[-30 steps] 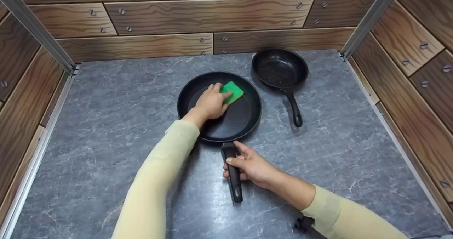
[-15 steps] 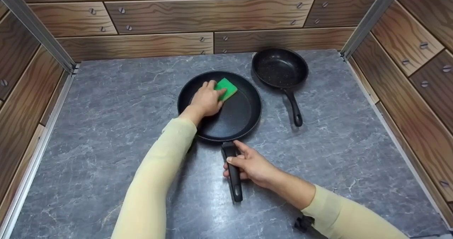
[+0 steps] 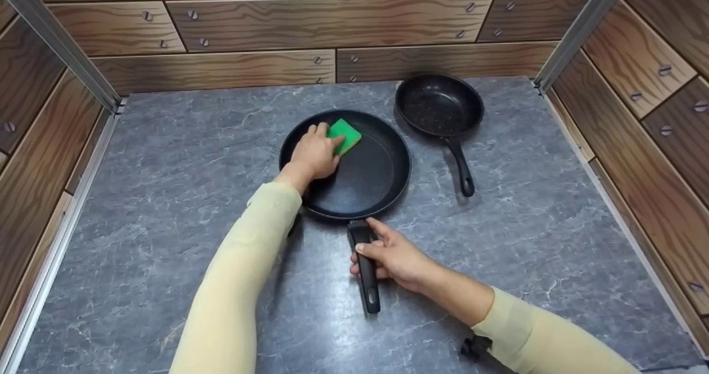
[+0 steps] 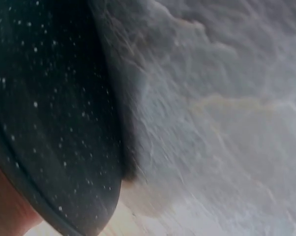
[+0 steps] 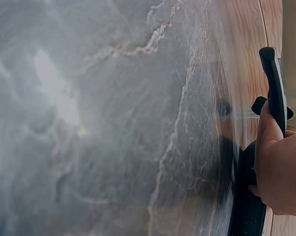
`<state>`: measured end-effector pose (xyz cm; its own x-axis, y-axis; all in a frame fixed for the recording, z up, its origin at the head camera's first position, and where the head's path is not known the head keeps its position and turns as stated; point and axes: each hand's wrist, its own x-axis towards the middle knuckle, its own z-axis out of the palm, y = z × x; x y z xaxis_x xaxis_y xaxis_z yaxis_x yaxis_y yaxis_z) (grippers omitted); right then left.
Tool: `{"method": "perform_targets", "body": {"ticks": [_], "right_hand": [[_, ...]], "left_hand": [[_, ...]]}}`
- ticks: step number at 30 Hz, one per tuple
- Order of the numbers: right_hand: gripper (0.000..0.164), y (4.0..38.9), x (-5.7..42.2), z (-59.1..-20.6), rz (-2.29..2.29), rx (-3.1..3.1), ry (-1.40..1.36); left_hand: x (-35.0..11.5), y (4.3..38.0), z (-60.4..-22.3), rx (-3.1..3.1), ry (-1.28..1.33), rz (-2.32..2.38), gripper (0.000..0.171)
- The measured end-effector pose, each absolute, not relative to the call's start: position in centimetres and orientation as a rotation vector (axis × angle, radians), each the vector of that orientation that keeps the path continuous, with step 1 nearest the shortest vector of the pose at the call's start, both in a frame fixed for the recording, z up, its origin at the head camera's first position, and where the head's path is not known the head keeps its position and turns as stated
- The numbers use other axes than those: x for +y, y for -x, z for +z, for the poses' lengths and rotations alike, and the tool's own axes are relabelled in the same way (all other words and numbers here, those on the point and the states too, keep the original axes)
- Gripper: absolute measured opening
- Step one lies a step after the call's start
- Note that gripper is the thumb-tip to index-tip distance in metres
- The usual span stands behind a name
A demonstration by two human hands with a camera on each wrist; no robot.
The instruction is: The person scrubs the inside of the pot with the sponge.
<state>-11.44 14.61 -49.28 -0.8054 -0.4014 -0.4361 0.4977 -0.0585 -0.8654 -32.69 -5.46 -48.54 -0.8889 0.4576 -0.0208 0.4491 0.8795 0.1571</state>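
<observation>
A large black frying pan lies in the middle of the grey marbled table, its handle pointing toward me. Inside it, my left hand holds a green sponge against the upper left part of the pan, thumb on the near side. My right hand grips the handle close to the pan body, thumb laid over the top. In the left wrist view the pan's speckled outer side fills the left, and the sponge is hidden. The right wrist view has the right hand around the black handle.
A smaller black frying pan stands at the back right, its handle angled toward me. Wood-patterned walls border the table at the back and both sides, with metal posts at the corners.
My left hand has slid the sponge to the left and slightly back across the inside of the large pan. The right hand keeps its grip on the handle, and both pans stay in place.
</observation>
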Motion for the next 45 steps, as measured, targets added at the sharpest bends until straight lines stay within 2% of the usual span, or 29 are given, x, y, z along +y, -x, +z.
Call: {"method": "perform_targets", "body": {"ticks": [24,45], "right_hand": [[0.09,11.4,14.7,-49.2,-1.915,1.628,-0.102],[0.089,11.5,14.7,-49.3,-1.908,1.626,-0.1]], "left_hand": [[-8.6,32.0,-47.5,2.95,-0.703,0.103,0.052],[-9.7,30.3,-47.0,2.866,-0.789,0.033,0.051]]}}
